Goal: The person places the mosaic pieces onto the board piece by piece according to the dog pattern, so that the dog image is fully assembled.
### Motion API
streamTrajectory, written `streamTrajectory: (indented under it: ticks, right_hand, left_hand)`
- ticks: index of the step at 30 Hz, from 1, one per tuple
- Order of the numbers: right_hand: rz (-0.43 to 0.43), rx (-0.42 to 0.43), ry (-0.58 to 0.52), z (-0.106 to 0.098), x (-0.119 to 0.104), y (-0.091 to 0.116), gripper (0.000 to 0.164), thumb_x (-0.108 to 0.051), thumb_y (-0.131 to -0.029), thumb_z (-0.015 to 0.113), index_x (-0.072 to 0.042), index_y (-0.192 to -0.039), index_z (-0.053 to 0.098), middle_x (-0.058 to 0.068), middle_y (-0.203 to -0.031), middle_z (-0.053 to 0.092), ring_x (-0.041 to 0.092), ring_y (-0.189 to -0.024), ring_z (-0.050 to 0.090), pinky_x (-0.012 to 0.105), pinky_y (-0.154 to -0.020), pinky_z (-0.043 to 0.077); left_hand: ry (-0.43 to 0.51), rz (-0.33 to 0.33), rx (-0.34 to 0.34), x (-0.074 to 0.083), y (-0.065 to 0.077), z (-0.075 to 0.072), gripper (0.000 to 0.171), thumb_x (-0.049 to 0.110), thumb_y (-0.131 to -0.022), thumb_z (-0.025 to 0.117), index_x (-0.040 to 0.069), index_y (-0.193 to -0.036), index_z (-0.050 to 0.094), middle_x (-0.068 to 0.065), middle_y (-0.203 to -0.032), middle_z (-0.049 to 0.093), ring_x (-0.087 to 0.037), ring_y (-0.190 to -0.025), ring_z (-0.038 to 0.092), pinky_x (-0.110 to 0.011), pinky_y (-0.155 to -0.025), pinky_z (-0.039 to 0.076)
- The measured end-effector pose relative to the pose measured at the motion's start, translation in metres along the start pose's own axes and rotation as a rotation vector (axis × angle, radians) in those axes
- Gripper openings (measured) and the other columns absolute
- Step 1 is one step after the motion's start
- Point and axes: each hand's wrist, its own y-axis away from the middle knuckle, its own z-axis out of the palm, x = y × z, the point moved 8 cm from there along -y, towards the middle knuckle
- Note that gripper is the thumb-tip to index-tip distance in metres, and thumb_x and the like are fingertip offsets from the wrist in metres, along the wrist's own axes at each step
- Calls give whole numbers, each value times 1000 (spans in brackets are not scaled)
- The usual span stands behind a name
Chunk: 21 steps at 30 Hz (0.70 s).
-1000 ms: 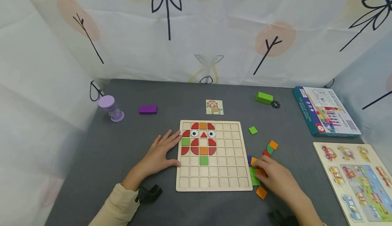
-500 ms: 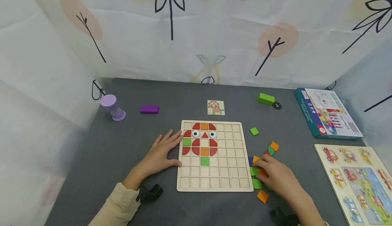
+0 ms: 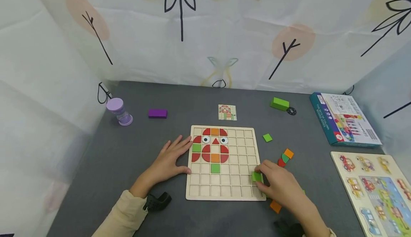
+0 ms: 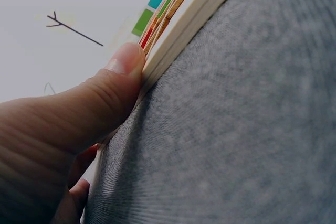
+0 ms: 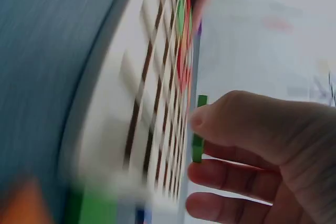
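lower right of frame: right hand (image 3: 280, 181) pinches green tile (image 3: 256, 177) above board (image 3: 236, 190), which extends leftward; left hand (image 3: 167, 161), fingers extended, touches board's left edge.

No word or number could be read with certainty. Near the desk's far right corner lay a box (image 3: 345, 120), its top covered in lines of small dark print (image 3: 337, 102) too fine to make out. Toward the top's near right corner stood a striped block like a barcode (image 3: 370, 134); by the near left corner, a red square (image 3: 338, 136) bore an unclear white mark. Pale lettering (image 3: 322, 116) ran along the box's teal left side, illegible. In the left wrist view, small white capitals on teal were cut off and unclear.
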Motion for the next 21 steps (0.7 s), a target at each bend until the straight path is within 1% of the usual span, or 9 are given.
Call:
streamTrajectory:
  ticks: [2,5,7,10,14,17,21]
  right_hand:
    - [-77,11,-4,4,-18,-9,26,-22,-65,73,-20,-88,60,-14,-81,51,-1,-63,42,16,-52,39]
    - [-169,-11,-2,13,-44,-23,28,-27,-67,72,-20,-91,60,-13,-82,53,1,-69,46,20,-59,43]
    - [-209,-37,-7,19,-59,-31,28,-29,-68,71,-21,-92,59,-12,-84,54,3,-71,48,23,-62,44]
    - [-264,-44,-10,26,-77,-39,24,-29,-69,71,-20,-89,59,-11,-82,53,5,-71,49,24,-63,45]
    - [-306,-22,-7,30,-89,-44,17,-27,-69,71,-20,-82,61,-10,-76,50,6,-67,48,24,-60,44]
    - [-295,-23,-9,33,-90,-47,17,-26,-69,71,-21,-81,62,-11,-76,51,6,-67,48,25,-59,43]
    - [-286,-42,-25,36,-90,-48,19,-28,-69,72,-21,-85,64,-10,-80,53,7,-70,49,25,-62,44]
  left_hand:
    - [0,-3,-1,0,0,0,91,49,-62,69,17,-138,28,2,-144,21,-25,-132,10,-52,-100,3]
    - [-5,-9,-10,-1,-1,1,91,50,-63,68,18,-138,28,3,-144,20,-24,-133,9,-52,-101,3]
    - [-4,-10,-16,-1,-2,1,91,49,-63,69,18,-138,27,4,-144,20,-23,-133,9,-51,-101,3]
    - [-3,-14,-27,0,-2,2,90,47,-64,69,19,-138,27,5,-144,19,-22,-133,8,-50,-102,2]
    - [-1,-15,-34,1,-1,1,90,47,-64,69,19,-138,27,5,-144,18,-21,-133,7,-50,-102,2]
    - [3,-15,-32,2,-1,0,90,46,-64,70,19,-138,27,5,-144,19,-21,-133,8,-50,-102,2]
    - [-2,-18,-29,1,0,-1,90,46,-64,70,18,-138,27,5,-144,19,-22,-133,8,-50,-102,2]
